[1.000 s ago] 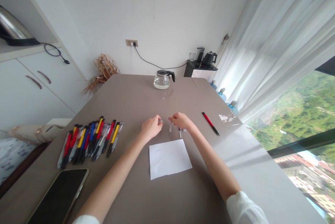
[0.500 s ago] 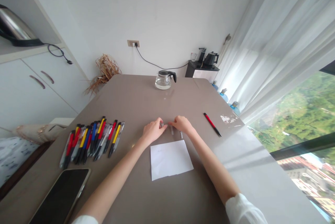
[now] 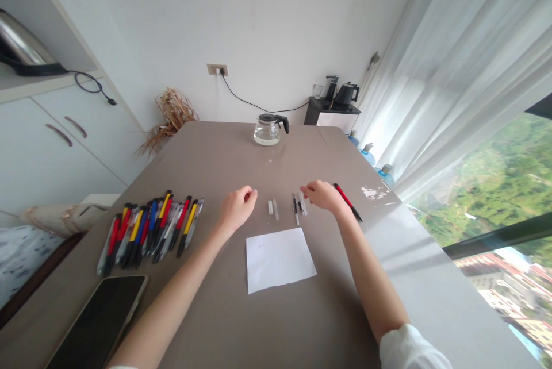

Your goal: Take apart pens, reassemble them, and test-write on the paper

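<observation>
My left hand (image 3: pixel 236 207) hovers over the grey table (image 3: pixel 224 323) with its fingers curled in; nothing shows in them. Just right of it lie two small clear pen parts (image 3: pixel 273 208). My right hand (image 3: pixel 321 195) rests further right, fingers bent down onto a few more loose pen parts (image 3: pixel 298 206), among them a thin dark refill. A white sheet of paper (image 3: pixel 278 258) lies in front of both hands. A red and black pen (image 3: pixel 347 202) lies beside my right wrist.
A row of several coloured pens (image 3: pixel 149 230) lies at the left, with a dark phone (image 3: pixel 97 329) near the front left corner. A glass coffee pot (image 3: pixel 268 129) stands at the table's far edge. Cabinets stand on the left, curtains and a window on the right.
My hands were together at the middle; they have drawn apart, the left to the left, the right to the right. Small clear parts now lie uncovered between them.
</observation>
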The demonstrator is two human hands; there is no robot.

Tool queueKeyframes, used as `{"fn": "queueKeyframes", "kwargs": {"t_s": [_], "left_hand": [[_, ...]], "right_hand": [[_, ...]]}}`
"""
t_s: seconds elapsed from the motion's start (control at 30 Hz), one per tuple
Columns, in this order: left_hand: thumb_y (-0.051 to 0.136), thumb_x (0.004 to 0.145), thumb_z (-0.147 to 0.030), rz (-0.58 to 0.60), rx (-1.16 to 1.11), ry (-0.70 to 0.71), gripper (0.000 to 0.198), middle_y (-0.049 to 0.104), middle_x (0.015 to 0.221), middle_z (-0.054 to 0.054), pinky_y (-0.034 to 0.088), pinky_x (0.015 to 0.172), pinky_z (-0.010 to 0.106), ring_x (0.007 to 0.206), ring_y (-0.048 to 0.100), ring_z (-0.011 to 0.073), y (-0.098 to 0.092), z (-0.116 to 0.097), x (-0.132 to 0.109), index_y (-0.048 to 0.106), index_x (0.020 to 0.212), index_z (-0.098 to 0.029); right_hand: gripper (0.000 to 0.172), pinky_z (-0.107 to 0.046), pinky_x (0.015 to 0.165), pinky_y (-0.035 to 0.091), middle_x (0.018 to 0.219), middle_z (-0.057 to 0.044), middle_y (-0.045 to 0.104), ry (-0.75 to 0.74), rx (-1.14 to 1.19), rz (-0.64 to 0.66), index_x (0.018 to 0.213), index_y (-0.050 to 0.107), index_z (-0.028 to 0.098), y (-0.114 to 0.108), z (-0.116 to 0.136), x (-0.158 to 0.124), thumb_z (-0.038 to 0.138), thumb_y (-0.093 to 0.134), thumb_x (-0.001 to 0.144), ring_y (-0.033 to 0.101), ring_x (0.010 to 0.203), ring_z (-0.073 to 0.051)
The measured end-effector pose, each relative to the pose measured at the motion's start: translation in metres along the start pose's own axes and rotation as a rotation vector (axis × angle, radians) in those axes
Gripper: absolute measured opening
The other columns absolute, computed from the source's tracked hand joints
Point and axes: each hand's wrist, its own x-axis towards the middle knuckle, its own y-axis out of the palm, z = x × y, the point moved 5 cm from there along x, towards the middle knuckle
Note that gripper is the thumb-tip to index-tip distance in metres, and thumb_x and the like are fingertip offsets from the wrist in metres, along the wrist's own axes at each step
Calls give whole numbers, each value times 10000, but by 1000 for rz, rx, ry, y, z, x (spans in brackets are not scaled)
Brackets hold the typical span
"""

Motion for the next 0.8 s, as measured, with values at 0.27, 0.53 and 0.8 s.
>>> {"fn": "queueKeyframes", "kwargs": {"t_s": [0.27, 0.53, 0.8], "left_hand": [[262, 808, -453, 76, 65, 13, 396, 538, 564, 6, 226, 478, 221, 542, 477, 138, 5, -7, -5, 528, 659, -201], [310, 818, -392, 50, 81, 113, 291, 587, 790, 10, 281, 515, 225, 629, 510, 130, 2, -21, -12, 536, 772, -215], [335, 815, -350, 67, 67, 140, 237, 575, 825, 7, 306, 525, 229, 664, 518, 134, 4, -22, -12, 543, 825, -236]], "right_hand": [[359, -215, 554, 337, 764, -84, 626, 12, -57, 32, 768, 634, 178, 9, 4, 2, 388, 346, 807, 563, 673, -150], [340, -248, 619, 364, 854, -60, 605, -81, -65, -25, 953, 566, 224, 37, 32, 1, 461, 401, 773, 551, 780, -178], [915, -319, 801, 342, 1062, -108, 434, -412, -35, 88, 1286, 283, 236, 65, 45, 0, 536, 653, 505, 397, 1027, -249]]}}
